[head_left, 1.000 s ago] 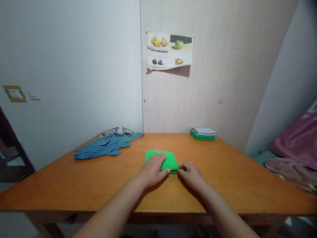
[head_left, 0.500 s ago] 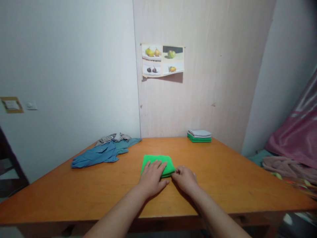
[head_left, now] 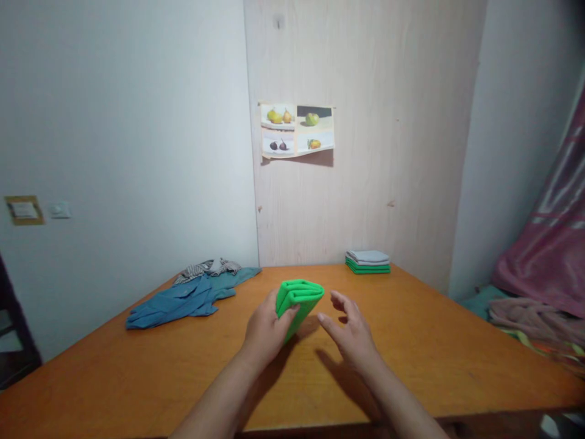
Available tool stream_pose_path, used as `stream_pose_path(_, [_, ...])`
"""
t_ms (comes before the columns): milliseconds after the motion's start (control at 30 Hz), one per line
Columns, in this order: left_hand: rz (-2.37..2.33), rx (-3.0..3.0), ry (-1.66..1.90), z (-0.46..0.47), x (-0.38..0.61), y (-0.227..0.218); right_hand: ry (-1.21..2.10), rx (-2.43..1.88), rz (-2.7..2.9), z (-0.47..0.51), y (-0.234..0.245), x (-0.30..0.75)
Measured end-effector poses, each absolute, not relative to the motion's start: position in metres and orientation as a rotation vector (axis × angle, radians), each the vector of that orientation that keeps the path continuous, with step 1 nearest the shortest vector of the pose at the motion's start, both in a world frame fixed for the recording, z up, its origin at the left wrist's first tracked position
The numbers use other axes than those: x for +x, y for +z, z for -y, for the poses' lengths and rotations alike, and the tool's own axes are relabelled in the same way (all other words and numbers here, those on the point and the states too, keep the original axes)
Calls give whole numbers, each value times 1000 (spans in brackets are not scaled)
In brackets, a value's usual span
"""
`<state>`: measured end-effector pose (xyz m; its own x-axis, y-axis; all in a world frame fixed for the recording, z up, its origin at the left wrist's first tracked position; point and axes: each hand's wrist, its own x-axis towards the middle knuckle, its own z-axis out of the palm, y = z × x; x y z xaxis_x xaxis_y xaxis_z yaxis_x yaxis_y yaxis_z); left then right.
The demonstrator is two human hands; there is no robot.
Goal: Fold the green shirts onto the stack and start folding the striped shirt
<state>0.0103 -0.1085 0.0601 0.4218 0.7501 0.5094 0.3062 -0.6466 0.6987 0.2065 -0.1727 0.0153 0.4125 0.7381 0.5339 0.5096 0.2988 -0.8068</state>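
A bright green folded cloth (head_left: 299, 299) is held up at a tilt above the table, its folded layers facing me. My left hand (head_left: 267, 326) grips it from the left side, thumb on the near face and the other fingers hidden behind. To the right of the cloth, my right hand (head_left: 348, 326) hangs just apart from it, fingers bent and spread from the thumb, with nothing between them.
The wooden table (head_left: 393, 360) has a neat stack of folded cloths (head_left: 368, 262), grey over green, at its back right. Rumpled blue garments (head_left: 183, 302) and a striped one (head_left: 208, 268) lie at the left. Beyond the right edge are a pink curtain (head_left: 543, 244) and heaped fabric (head_left: 530, 320).
The green cloth has gone from lying flat to being lifted and tilted in my left hand. My right hand has let go of its corner and opened. The view has tipped slightly upward.
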Motion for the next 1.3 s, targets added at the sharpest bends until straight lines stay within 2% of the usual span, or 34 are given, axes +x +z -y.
stream_pose_path(133, [-498, 1805, 1133, 120, 6, 74, 586, -1152, 1244, 183, 26, 211])
stream_pose_path(267, [-377, 1541, 942, 139, 6, 75, 938, -876, 1254, 197, 46, 206])
stream_pose_path(367, [-342, 1424, 893, 149, 6, 72, 1042, -821, 1230, 205, 54, 200])
stream_pose_path(533, [-354, 1379, 914, 151, 4, 67, 1020, -813, 1161, 208, 52, 195])
stream_pose_path(767, [-432, 1396, 1260, 153, 2, 61, 957, -843, 1143, 212, 47, 191])
stream_pose_path(1100, [-373, 1489, 1038, 155, -3, 61, 954, -879, 1173, 219, 40, 187])
stream_pose_path(1300, [-361, 1362, 1023, 160, -3, 62, 569, -1090, 1320, 225, 35, 199])
